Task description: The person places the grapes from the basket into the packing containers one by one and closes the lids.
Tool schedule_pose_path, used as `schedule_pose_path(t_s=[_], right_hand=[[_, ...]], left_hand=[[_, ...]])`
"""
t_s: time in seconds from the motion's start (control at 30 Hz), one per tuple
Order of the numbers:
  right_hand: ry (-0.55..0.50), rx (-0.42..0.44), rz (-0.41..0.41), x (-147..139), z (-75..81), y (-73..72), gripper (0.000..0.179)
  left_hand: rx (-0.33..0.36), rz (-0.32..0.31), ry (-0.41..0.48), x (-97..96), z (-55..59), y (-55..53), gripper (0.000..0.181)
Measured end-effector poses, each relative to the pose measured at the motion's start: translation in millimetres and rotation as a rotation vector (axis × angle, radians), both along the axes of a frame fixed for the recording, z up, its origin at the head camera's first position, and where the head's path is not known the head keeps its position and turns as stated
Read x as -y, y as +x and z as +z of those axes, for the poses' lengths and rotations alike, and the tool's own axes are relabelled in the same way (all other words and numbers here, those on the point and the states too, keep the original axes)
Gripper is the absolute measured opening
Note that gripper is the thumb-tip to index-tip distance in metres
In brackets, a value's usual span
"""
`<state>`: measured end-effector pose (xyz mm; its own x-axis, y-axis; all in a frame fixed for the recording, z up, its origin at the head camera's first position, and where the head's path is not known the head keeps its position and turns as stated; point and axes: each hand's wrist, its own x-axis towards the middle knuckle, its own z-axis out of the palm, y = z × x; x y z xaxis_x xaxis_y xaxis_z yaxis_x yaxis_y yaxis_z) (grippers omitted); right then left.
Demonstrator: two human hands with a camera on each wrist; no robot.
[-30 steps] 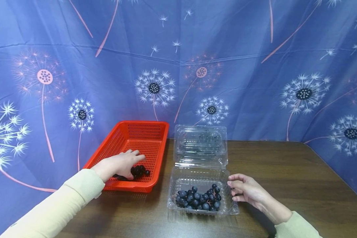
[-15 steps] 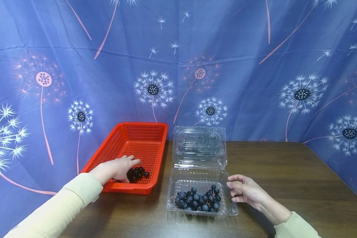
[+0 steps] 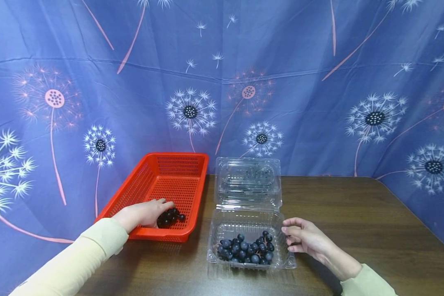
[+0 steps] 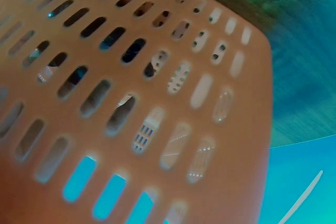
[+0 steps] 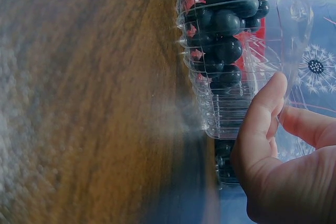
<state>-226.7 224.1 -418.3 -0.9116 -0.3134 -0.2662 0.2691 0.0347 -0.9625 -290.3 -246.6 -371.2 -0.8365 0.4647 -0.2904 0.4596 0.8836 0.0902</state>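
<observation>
In the head view my left hand (image 3: 146, 213) reaches down into a red plastic basket (image 3: 201, 193). Its fingers curl over a bunch of dark grapes (image 3: 171, 216) at the basket's near end; the fingertips are partly hidden. The left wrist view shows only the basket's slotted wall (image 4: 178, 108), with no hand. My right hand (image 3: 311, 240) pinches the right rim of a clear plastic clamshell box (image 3: 222, 224), thumb and finger meeting at the edge in the right wrist view. Another bunch of dark grapes (image 3: 246, 248) lies in the box's base.
The clamshell's hinged lid (image 3: 248, 181) stands raised at the back, near a blue dandelion-print cloth (image 3: 303, 123). Basket and box stand side by side on a brown wooden table (image 3: 348, 205), with a narrow gap between them.
My left hand has sunk lower in the basket, and its fingers have curled from spread to over the grapes. My right hand has stayed at the box's rim.
</observation>
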Motion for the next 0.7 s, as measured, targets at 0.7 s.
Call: schedule_pose_path(t_s=[0.7], right_hand=[[0.004,0.008,-0.004,0,-0.4,-0.8,0.045]], left_hand=[[-0.056,-0.103,0.046,4.0,-12.6,-6.0,0.082]])
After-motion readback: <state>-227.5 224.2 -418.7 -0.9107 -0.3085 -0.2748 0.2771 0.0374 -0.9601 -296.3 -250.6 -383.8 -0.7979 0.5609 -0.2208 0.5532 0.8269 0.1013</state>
